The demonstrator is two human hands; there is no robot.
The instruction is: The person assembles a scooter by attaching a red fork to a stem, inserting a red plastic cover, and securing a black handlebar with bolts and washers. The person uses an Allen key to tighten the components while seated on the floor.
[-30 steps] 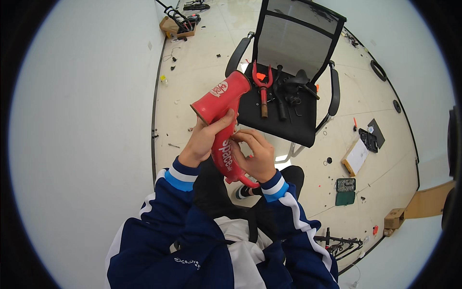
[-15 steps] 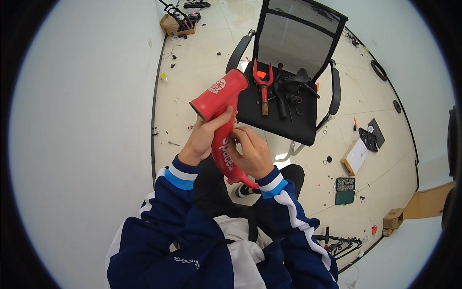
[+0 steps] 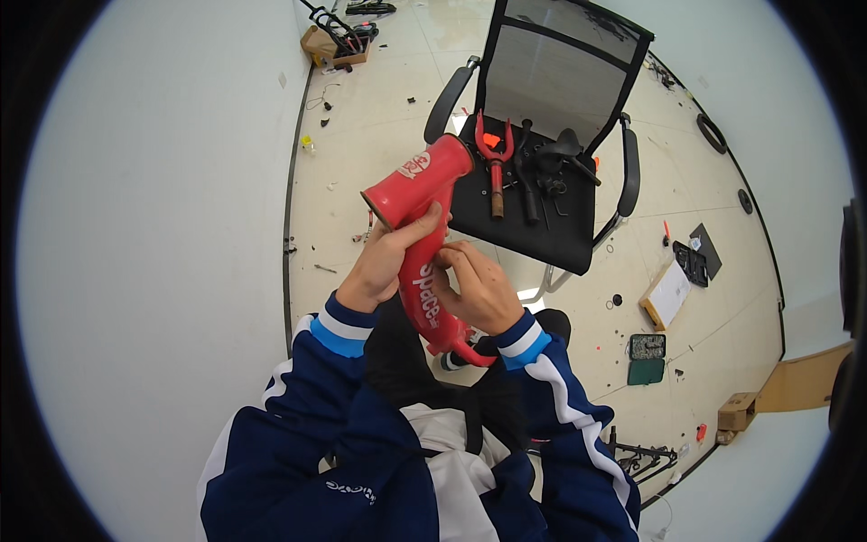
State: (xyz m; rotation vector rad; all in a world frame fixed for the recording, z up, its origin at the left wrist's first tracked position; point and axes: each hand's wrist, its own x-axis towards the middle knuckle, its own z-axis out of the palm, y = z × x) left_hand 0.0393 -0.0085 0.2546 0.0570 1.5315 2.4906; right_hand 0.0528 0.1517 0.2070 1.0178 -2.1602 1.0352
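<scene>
Red frame piece [image 3: 424,244]: a curved red tube part with a wider cylinder at its top, held up in front of the person's chest, above the lap
White lettering: runs along the tube's lower stretch; a round white badge sits on the cylinder
Left hand [image 3: 384,262]: wrapped around the tube just under the cylinder, thumb laid across the red surface
Right hand [image 3: 479,289]: fingers curled against the tube's right side, gripping it lower down
Office chair [image 3: 542,117]: black mesh back, just beyond the frame piece; a red fork [image 3: 495,163] and black parts lie on its seat
White flat box [image 3: 666,294]: on the floor to the right of the chair
Green case [image 3: 647,359]: small, rectangular, open, near the white box
Cardboard box [image 3: 739,411]: brown, at the right edge by the wall
Brown box [image 3: 325,45]: far top left, against the wall
</scene>
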